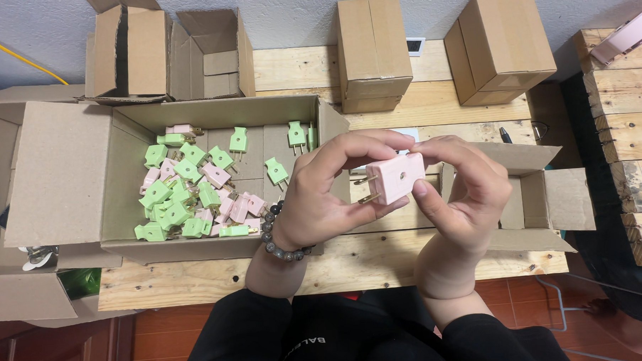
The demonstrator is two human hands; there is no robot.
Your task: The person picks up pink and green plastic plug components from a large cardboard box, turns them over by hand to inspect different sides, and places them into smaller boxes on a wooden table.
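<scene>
Both my hands hold one pink two-pin plug (395,178) above the table's middle. My left hand (321,195), with a dark bead bracelet (275,242) on the wrist, grips its left end where the brass pins stick out. My right hand (464,197) pinches its right end between thumb and fingers. Left of my hands, an open cardboard box (122,180) holds several green and pink plugs (186,196) in a loose heap.
A second open cardboard box (542,194) lies behind my right hand, its contents hidden. Closed and open cartons (373,54) stand along the back of the wooden table (352,261). Stacked wooden planks (629,141) sit at the right.
</scene>
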